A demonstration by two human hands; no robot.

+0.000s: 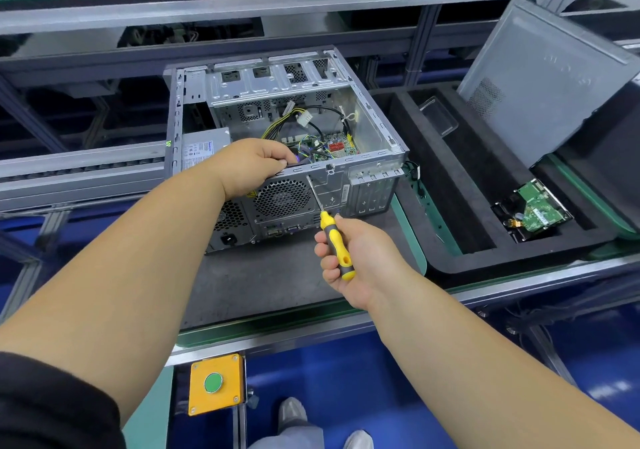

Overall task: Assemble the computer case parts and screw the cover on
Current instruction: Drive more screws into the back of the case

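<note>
An open grey computer case (374,185) lies on a dark mat, its rear panel facing me and its inside with wires and a board exposed. My left hand (249,168) grips the top rear edge of the case, fingers curled over a black part inside near the fan grille. My right hand (349,258) holds a yellow and black screwdriver (337,244). Its shaft points up to the rear panel, with the tip right of the fan grille. The grey side cover (540,92) leans upright at the right, apart from the case.
A black foam tray (460,185) at the right holds a hard drive with a green board (535,209) and a clear plastic piece (438,116). A yellow box with a green button (214,383) hangs below the bench edge. Metal conveyor rails run behind and to the left.
</note>
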